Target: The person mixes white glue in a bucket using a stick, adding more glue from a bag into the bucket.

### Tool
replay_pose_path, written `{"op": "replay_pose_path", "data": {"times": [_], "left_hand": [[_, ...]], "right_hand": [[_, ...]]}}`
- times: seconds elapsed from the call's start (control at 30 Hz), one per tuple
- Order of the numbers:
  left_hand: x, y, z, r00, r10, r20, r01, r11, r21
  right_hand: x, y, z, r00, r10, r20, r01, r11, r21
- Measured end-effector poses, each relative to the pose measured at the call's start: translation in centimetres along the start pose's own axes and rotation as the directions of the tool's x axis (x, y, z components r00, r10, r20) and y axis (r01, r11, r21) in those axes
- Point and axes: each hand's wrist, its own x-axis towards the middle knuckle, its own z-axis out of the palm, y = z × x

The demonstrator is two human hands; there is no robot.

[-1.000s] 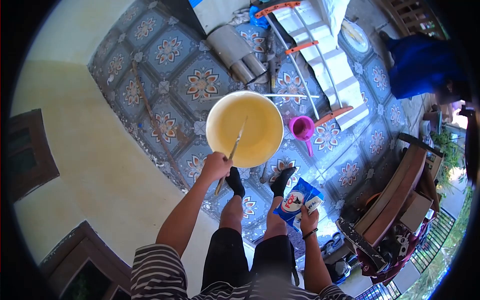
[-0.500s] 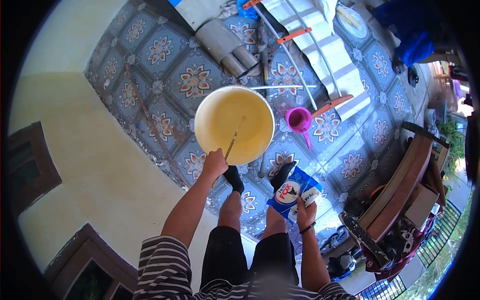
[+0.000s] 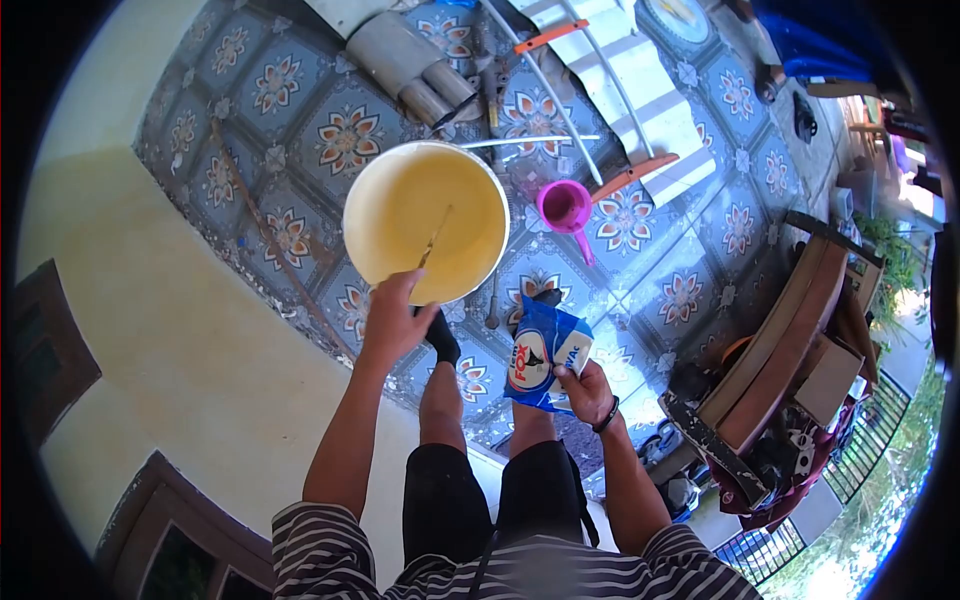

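Nearest, right hand (image 3: 590, 392): closed on the blue-and-white packet (image 3: 546, 357), thumb pressed on its printed face, "FOX" legible. The packet is in the air between the body and the bucket (image 3: 426, 222), covering part of the right foot. Dark band (image 3: 607, 414) at the wrist.

Left hand (image 3: 397, 315): over the bucket's near rim, hiding part of it, at the near end of the thin stick (image 3: 434, 240). Thumb held away from the fingers; cannot tell whether they close on the stick. Stick slants into the bucket, over a yellowish interior. Left foot (image 3: 441, 336) just beside the bucket, on the near side.

Bucket stands on the tiled floor (image 3: 680, 240), out from the floor's left edge along the pale wall (image 3: 220, 390). Long brown strip (image 3: 255, 213) lies near that edge.

Right of the bucket, apart from it: pink dipper (image 3: 564, 207), handle toward the body. Farther right, cluttered brown wooden furniture (image 3: 785, 345) blocks part of the floor.

Beyond the bucket: pale rod (image 3: 530, 141) lying crosswise; grey metal cylinders (image 3: 410, 70); orange-and-metal frame (image 3: 612, 75) over a striped sheet (image 3: 650, 120), its near orange bar close to the dipper. Farthest, toward the floor's upper right: round pale item (image 3: 679, 15) and blue cloth (image 3: 825, 38).
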Motion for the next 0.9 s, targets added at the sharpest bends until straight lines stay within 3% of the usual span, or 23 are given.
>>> {"op": "replay_pose_path", "data": {"times": [0.07,0.13,0.27,0.37,0.47,0.6,0.73,0.83,0.9], "left_hand": [[0.0,3.8,-0.5,0.979,0.055,0.196,0.027,0.918,-0.395],[0.2,7.9,-0.5,0.944,0.208,0.255,-0.062,0.874,-0.483],[0.4,11.5,1.7,0.853,0.485,0.195,-0.334,0.792,-0.511],[-0.4,10.4,3.1,0.832,0.449,0.325,-0.161,0.757,-0.633],[-1.8,10.7,3.0,0.891,0.395,0.222,-0.23,0.816,-0.531],[-5.2,10.9,3.7,0.939,0.321,0.122,-0.221,0.837,-0.5],[-8.5,11.0,4.6,0.941,0.338,0.029,-0.313,0.898,-0.308],[-11.1,10.1,5.9,0.977,0.207,-0.047,-0.208,0.894,-0.398],[-12.3,9.6,5.6,0.981,0.185,-0.058,-0.193,0.902,-0.387]], "right_hand": [[0.4,-1.9,-0.3,0.993,0.023,0.112,-0.006,0.989,-0.148],[0.7,-3.7,-0.3,0.98,0.09,0.179,-0.027,0.945,-0.327],[1.1,-5.4,0.0,0.932,-0.169,0.321,0.301,0.855,-0.423],[1.0,-5.8,-0.3,0.921,-0.165,0.354,0.337,0.792,-0.509],[1.1,-5.3,-0.2,0.905,-0.234,0.356,0.395,0.773,-0.497],[0.4,-5.3,0.3,0.923,-0.214,0.32,0.378,0.666,-0.643],[-0.9,-4.1,1.2,0.935,-0.216,0.282,0.352,0.678,-0.646],[-1.8,-3.0,2.2,0.904,-0.291,0.313,0.419,0.744,-0.521],[-2.6,-2.1,3.2,0.885,-0.331,0.328,0.462,0.714,-0.526]]}}
